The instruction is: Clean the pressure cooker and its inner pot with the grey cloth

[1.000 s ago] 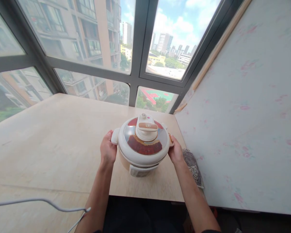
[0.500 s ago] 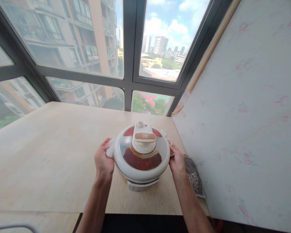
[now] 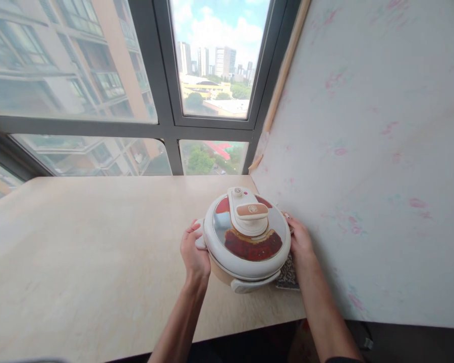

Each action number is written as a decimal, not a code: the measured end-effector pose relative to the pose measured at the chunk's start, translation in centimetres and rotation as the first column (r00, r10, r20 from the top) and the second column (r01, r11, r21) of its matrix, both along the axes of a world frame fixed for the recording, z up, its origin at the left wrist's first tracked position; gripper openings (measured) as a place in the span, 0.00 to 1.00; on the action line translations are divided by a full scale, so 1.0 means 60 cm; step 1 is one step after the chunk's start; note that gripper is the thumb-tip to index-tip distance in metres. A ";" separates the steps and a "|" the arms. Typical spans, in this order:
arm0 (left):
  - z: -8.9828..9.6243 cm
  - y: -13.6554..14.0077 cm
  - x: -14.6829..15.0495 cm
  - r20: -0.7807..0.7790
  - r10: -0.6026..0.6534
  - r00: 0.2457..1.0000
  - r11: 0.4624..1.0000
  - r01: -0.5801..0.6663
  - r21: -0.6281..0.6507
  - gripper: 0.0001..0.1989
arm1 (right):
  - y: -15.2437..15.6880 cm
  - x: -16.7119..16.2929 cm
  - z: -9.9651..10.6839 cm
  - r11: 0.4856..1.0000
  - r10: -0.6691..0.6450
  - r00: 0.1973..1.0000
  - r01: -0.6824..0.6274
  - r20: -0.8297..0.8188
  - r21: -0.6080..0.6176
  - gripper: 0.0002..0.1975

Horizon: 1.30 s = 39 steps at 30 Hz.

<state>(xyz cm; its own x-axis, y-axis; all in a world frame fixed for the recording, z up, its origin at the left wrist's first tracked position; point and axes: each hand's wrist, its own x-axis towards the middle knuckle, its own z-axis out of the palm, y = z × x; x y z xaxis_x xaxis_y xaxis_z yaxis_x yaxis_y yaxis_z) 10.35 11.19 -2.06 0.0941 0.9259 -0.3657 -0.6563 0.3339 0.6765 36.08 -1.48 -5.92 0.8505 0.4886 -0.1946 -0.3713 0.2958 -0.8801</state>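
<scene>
A round white electric pressure cooker (image 3: 247, 272) with a lidded top, dark red panels and a tan-topped handle is held between both my hands near the right wall. My left hand (image 3: 195, 252) grips the side handle on its left, fingers over the grip. On the far side, my right hand (image 3: 299, 237) is closed around the right-hand handle, which is mostly covered by the fingers. A dark patterned cloth (image 3: 287, 275) lies beneath the cooker's right side, partly covered by it. Whether the cooker's base touches the surface cannot be made out.
The pale wooden tabletop (image 3: 98, 262) stretches left and back to the windows. A dark window frame (image 3: 168, 101) stands behind it. At the right rises a floral-papered wall (image 3: 382, 176), close to my right hand. A cable (image 3: 367, 335) shows low at the right.
My view has turned to the right. Both hands have carried the pressure cooker rightward, closer to the wall and partly over the patterned cloth. Both grips stay the same.
</scene>
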 end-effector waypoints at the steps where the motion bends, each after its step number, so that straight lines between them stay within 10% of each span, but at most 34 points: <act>1: -0.001 -0.008 0.010 0.002 -0.012 1.000 1.000 0.012 0.003 0.11 | -0.006 0.011 0.002 1.000 -0.011 1.000 0.011 0.003 -0.003 0.16; 17: -0.031 -0.032 0.029 -0.107 -0.183 0.977 0.971 0.197 0.134 0.18 | -0.073 -0.003 0.028 0.997 -0.021 0.996 0.027 0.089 -0.066 0.19; 22: -0.092 -0.013 -0.033 -0.117 -0.205 0.972 0.958 0.224 0.181 0.22 | -0.138 -0.096 -0.055 0.939 -0.344 0.939 0.343 -0.010 -0.027 0.15; 26: -0.170 -0.008 -0.110 -0.411 -0.332 0.849 0.915 0.396 0.078 0.24 | -0.157 -0.240 -0.160 0.853 -0.509 0.860 0.502 -0.015 -0.145 0.13; 29: -0.216 -0.022 -0.165 -0.572 -0.351 0.742 0.890 0.453 0.041 0.23 | -0.143 -0.355 -0.207 0.901 -0.405 0.912 0.386 -0.068 -0.198 0.14; 32: -0.237 -0.045 -0.203 -0.617 -0.351 0.704 0.879 0.475 0.042 0.21 | -0.109 -0.433 -0.218 0.968 0.004 0.990 -0.040 -0.141 -0.249 0.20; 36: -0.244 -0.066 -0.219 -0.637 -0.401 0.658 0.817 0.572 0.076 0.20 | -0.038 -0.466 -0.210 0.805 0.526 0.800 -0.578 -0.288 -0.136 0.26; 39: -0.248 -0.064 -0.216 -0.644 -0.430 0.632 0.775 0.624 0.095 0.20 | 0.023 -0.456 -0.206 0.690 0.671 0.642 -0.724 -0.370 -0.007 0.22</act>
<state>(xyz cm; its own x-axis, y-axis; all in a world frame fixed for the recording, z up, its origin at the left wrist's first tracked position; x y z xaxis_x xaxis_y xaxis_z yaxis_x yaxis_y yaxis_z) -2.59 7.34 -16.94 0.4696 0.8467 -0.2501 0.1039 0.2283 0.9680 8.70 -0.08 -18.28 0.1438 0.8549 -0.4984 -0.6733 -0.2846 -0.6824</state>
